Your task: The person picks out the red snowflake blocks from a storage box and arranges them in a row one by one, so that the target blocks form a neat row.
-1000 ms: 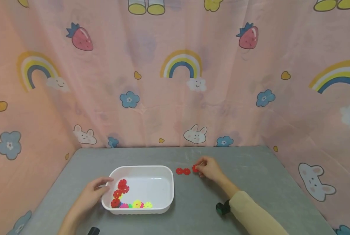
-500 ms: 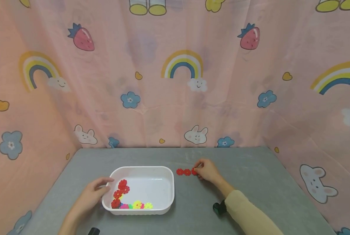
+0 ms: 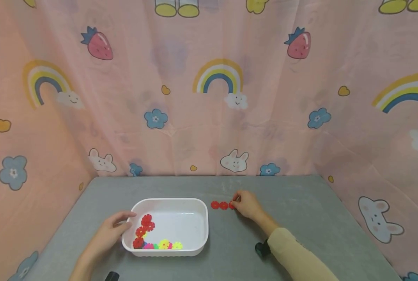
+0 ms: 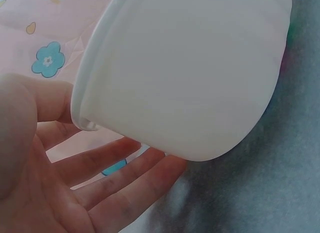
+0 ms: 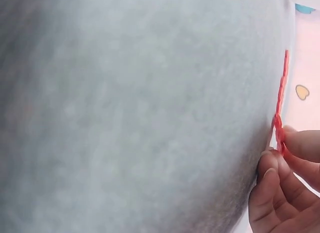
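In my head view, the white tub (image 3: 170,200) sits on the gray table (image 3: 282,191); my left hand (image 3: 107,231) is at its nine o'clock end, with a fingertip over the rim; inside, red flowers (image 3: 146,221) bunch up from ten to eight o'clock, and yellow flowers (image 3: 164,244), a pink flower (image 3: 148,246) and a bit of green (image 3: 156,246) lie along the six o'clock side; out past the tub, toward two o'clock, three red flowers (image 3: 224,205) lie in a row on the table; my right hand (image 3: 248,205) is at the row's three o'clock end, pinching the last red flower (image 3: 231,205); a cream sleeve (image 3: 300,253) covers that arm, with a dark lump (image 3: 263,248) by the cuff; a black stub (image 3: 112,276) shows at seven o'clock; behind it all hangs a pink cloth (image 3: 258,132) with rainbows, strawberries and bunnies.

In my left wrist view, the tub's outside wall fills the middle and twelve o'clock; my hand comes in from eight o'clock, the thumb going behind the rim and the other fingers (image 4: 125,198) a little spread, tips at the wall.

In my right wrist view, the red row stands edge-on near three o'clock; at four o'clock my thumb and finger pinch its low end; I cannot tell if the flowers are hooked together.
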Available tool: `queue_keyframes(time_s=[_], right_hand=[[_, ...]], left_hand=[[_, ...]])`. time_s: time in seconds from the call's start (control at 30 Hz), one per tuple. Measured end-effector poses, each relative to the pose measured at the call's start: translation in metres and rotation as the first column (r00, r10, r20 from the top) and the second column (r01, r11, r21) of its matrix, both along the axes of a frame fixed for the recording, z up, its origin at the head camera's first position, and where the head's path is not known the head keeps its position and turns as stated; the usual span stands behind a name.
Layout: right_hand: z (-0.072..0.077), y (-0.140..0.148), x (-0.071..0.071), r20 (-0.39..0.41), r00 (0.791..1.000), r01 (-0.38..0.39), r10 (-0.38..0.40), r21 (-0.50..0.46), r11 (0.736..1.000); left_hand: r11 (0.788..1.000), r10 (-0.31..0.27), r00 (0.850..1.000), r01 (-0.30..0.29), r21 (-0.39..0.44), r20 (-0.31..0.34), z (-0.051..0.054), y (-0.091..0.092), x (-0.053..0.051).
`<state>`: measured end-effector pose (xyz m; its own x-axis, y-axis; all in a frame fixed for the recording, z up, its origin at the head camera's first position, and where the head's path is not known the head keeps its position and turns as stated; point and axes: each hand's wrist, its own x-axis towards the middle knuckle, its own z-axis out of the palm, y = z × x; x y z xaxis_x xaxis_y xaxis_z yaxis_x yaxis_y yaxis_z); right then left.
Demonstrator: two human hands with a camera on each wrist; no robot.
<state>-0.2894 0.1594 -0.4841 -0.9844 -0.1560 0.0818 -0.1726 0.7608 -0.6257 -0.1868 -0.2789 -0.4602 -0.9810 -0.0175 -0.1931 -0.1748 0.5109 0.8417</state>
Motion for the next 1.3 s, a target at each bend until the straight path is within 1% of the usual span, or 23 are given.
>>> queue_keyframes(time_s=[0.2,0.33,0.53,0.67,0.77,0.9,1.0,1.2,1.3], right_hand=[[0.003,-0.003,0.002,-0.008,1.000,0.011,-0.011,0.039,0.999],[0.004,-0.002,0.003,-0.013,1.000,0.000,0.001,0.046,0.999],[0.007,0.005,0.005,-0.001,1.000,-0.005,0.005,0.046,0.999],[0.015,0.005,0.009,0.025,1.000,-0.010,0.009,0.033,0.999],[0.023,0.003,0.012,0.015,1.000,-0.023,0.023,0.039,0.999],[0.036,-0.003,0.018,-0.044,0.998,-0.053,0.055,0.047,0.998],[0.046,-0.009,0.024,-0.066,0.995,-0.069,0.070,0.027,0.997],[0.059,-0.026,0.034,-0.066,0.993,-0.095,0.094,-0.015,0.995],[0.065,-0.036,0.038,-0.067,0.992,-0.109,0.108,-0.018,0.994]], left_hand=[[1.000,0.006,1.000,-0.006,-0.007,0.002,-0.001,0.000,-0.001],[1.000,0.014,1.000,-0.014,-0.005,0.011,-0.001,0.000,-0.001],[1.000,0.006,1.000,-0.006,-0.012,0.009,0.001,0.000,0.000],[1.000,0.002,1.000,-0.002,-0.010,0.003,0.002,0.001,0.000],[1.000,0.003,1.000,-0.003,-0.007,0.006,0.002,0.001,0.001],[1.000,0.006,1.000,-0.005,-0.014,0.009,0.001,0.000,0.001],[1.000,0.005,1.000,-0.005,-0.014,0.009,0.001,0.000,0.000],[1.000,0.009,1.000,-0.009,-0.017,0.005,-0.001,0.000,0.000],[1.000,0.016,1.000,-0.016,-0.019,0.005,-0.001,0.001,0.000]])
